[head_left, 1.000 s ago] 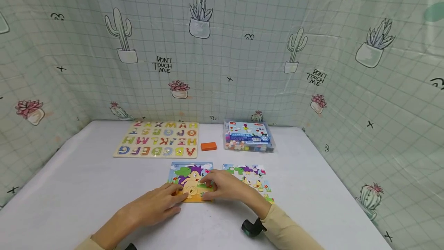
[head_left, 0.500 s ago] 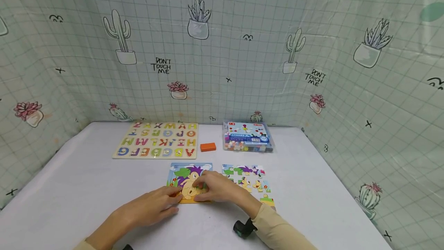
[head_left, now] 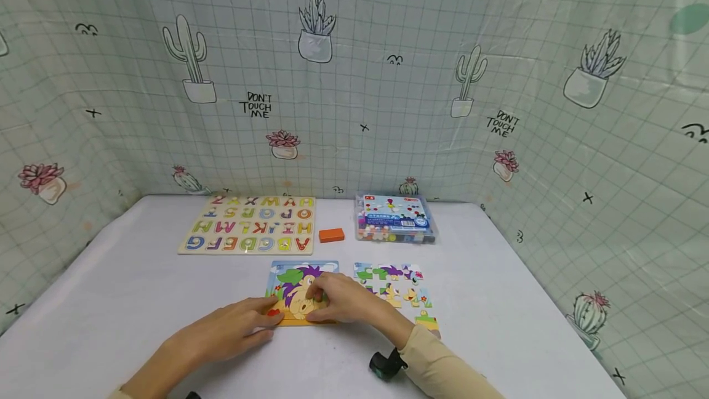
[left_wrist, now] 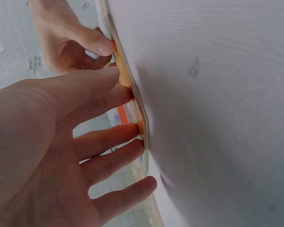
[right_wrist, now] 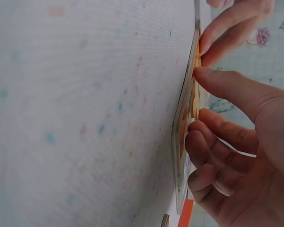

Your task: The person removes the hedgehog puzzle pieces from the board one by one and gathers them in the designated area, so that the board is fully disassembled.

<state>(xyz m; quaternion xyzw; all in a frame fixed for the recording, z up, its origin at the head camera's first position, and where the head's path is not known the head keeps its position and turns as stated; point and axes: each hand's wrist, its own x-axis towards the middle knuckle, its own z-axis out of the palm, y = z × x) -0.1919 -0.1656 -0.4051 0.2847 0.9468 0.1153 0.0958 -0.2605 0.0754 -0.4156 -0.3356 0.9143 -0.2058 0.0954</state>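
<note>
A jigsaw puzzle board [head_left: 277, 273] with a purple-haired hedgehog picture lies flat on the white table. My left hand [head_left: 229, 328] rests fingertips on its lower left corner; in the left wrist view the fingers are extended and apart. My right hand [head_left: 346, 300] is over the board's right part. In the right wrist view its thumb and index finger pinch a yellowish puzzle piece [right_wrist: 196, 100] at the board's surface, while the other fingers curl. The right hand covers much of the board's right side. To the right lie several loose puzzle pieces [head_left: 412, 294].
A wooden alphabet board [head_left: 191, 248] stands out at the back left. Beside it is an orange block [head_left: 331, 236]. At the back right sits a clear plastic box [head_left: 396, 217] of colourful parts. A patterned cloth [head_left: 365, 79] hangs behind and at both sides.
My right hand has moved left across the board, then nearly stopped. The left hand has slid slightly left, uncovering a red patch at the lower left corner.
</note>
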